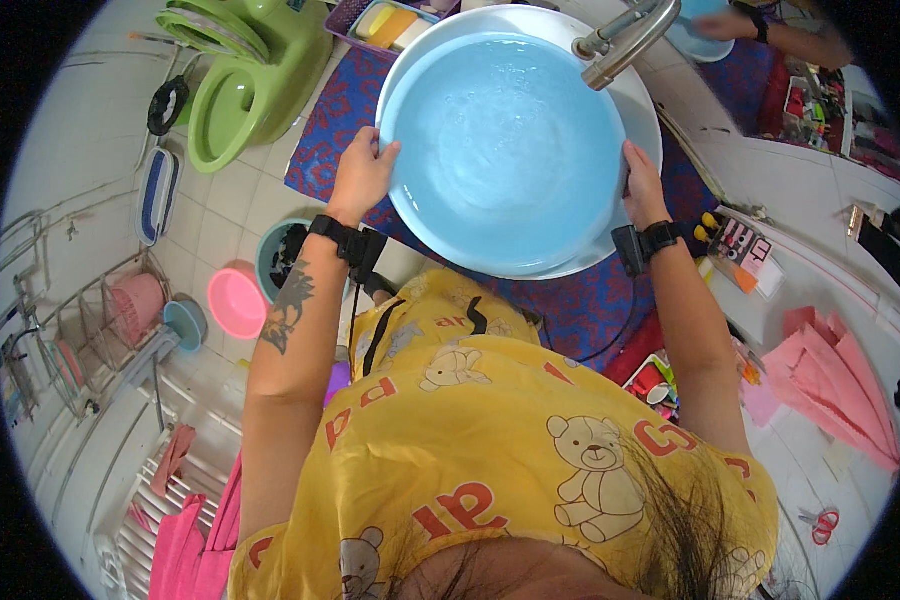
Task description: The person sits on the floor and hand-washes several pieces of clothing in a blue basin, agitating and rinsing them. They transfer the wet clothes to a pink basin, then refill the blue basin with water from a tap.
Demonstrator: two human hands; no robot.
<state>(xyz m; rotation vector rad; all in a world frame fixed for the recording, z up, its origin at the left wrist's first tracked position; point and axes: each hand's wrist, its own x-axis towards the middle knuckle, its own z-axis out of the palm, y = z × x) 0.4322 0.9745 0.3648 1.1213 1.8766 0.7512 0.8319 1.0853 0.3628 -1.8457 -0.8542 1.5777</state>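
A round light-blue plastic basin (403, 101) sits in or on the white washbasin (649, 127), and I cannot tell how far down it rests. Clear water fills much of it, with small bubbles and faint ripples on the surface. My left hand (364, 176) grips its left rim, thumb on top. At the right rim, my right hand (643, 186) holds on with the fingers partly hidden behind the edge. The metal faucet (630, 49) reaches over the basin's upper right side; no stream shows from its spout.
A blue-and-red patterned cloth (330, 150) lies around the washbasin. To the left are a green toilet (229, 112), a pink basin (238, 304) and a teal bucket (266, 255) holding dark items. A purple basket (345, 26) stands beyond. A mirror (765, 82) is at right.
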